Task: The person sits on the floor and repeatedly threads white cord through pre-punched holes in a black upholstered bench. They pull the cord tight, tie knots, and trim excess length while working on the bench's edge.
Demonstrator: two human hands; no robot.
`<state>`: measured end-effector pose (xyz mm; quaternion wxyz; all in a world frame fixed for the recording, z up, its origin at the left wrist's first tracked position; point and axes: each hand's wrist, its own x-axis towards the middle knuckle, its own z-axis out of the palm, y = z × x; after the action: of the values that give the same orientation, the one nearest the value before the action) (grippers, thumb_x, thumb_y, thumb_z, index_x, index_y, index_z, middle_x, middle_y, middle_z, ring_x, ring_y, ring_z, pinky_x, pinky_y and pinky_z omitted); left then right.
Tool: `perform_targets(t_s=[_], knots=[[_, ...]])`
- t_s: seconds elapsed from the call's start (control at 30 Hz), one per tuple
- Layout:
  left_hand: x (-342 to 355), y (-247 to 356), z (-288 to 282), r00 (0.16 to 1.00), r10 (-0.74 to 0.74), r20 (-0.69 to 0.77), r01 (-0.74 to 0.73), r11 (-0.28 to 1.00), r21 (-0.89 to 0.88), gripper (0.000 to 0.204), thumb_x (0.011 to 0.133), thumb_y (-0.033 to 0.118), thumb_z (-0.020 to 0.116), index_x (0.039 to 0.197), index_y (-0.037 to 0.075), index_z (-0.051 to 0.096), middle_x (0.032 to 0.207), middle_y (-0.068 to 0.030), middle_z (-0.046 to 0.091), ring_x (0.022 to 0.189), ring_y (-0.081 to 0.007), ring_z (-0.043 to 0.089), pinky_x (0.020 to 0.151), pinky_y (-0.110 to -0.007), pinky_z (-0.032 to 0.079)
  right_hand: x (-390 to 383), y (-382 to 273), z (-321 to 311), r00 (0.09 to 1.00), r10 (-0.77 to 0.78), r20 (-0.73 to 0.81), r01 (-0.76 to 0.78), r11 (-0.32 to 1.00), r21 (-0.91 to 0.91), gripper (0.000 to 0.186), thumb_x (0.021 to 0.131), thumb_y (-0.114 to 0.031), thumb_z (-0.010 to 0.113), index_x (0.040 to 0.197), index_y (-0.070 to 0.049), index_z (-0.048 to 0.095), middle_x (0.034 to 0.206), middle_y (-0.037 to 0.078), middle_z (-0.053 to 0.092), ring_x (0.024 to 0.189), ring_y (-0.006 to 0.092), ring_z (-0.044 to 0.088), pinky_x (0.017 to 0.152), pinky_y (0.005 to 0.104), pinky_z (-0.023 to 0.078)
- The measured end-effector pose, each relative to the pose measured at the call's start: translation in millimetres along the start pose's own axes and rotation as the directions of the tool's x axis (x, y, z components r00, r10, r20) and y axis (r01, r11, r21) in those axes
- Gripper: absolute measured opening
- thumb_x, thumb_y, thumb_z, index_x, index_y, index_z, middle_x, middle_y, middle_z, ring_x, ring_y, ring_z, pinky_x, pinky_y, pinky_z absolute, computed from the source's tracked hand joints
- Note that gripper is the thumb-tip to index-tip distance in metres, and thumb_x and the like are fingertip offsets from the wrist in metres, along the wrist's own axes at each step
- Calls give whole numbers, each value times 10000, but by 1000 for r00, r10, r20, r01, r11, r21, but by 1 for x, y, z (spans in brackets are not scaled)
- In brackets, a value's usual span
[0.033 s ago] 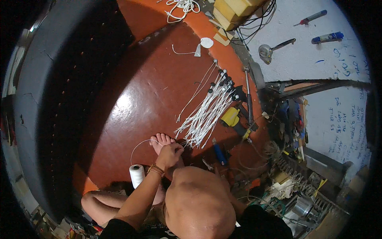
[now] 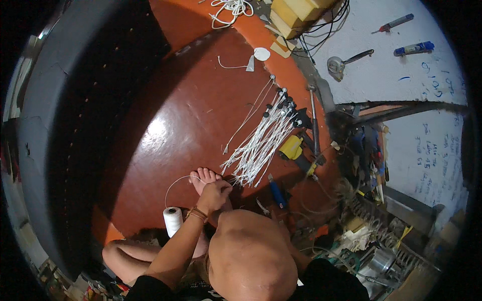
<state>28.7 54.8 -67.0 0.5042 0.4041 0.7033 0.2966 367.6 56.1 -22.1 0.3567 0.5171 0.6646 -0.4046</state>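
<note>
My left hand (image 2: 215,194) is closed in a pinch over my bare foot (image 2: 205,176), with a bit of white thread showing at the fingertips. From a spool of white thread (image 2: 173,220) beside my left forearm, a single strand arcs over to my toes. My raised knee (image 2: 251,246) hides my right hand; only part of the right forearm (image 2: 299,258) shows. Just beyond the left hand lies a bundle of white cords (image 2: 256,150) with black and silver ends. A longer looped cord (image 2: 248,118) rests beside it.
Right of the cords lie a yellow and black tool (image 2: 291,148), a hammer-like tool (image 2: 315,120) and a blue-handled cutter (image 2: 277,193). A dark padded panel (image 2: 45,125) curves along the left. At the far side are white rope (image 2: 231,10) and yellow blocks (image 2: 291,17). Coiled hose (image 2: 361,205) clutters the right.
</note>
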Motion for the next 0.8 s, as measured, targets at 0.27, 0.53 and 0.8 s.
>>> perform_targets(t_s=[0.27,0.53,0.8], knots=[[-2,4,-3,1000,6,23,-7,999,32,192,923,183,688,1028,37,756,980,-162,754,920,-357,704,852,-405,537,14,54,32,961,-273,47,208,825,525,624,910,-216,735,1455,-33,494,1347,192,630,1272,307,592,1085,420,455],[-4,4,1,1000,12,10,-13,996,91,185,928,188,697,1030,49,765,984,-159,758,921,-344,713,847,-412,542,70,-23,-18,946,-319,-60,280,710,646,514,967,-268,707,1375,10,561,1309,176,639,1190,247,607,1022,392,482],[-4,4,0,1000,-21,22,20,998,57,164,908,200,687,993,87,768,952,-169,746,908,-389,700,846,-440,537,57,-80,-84,987,-156,-21,130,728,673,457,940,-307,767,1235,26,661,1140,148,714,1048,225,659,936,367,517]])
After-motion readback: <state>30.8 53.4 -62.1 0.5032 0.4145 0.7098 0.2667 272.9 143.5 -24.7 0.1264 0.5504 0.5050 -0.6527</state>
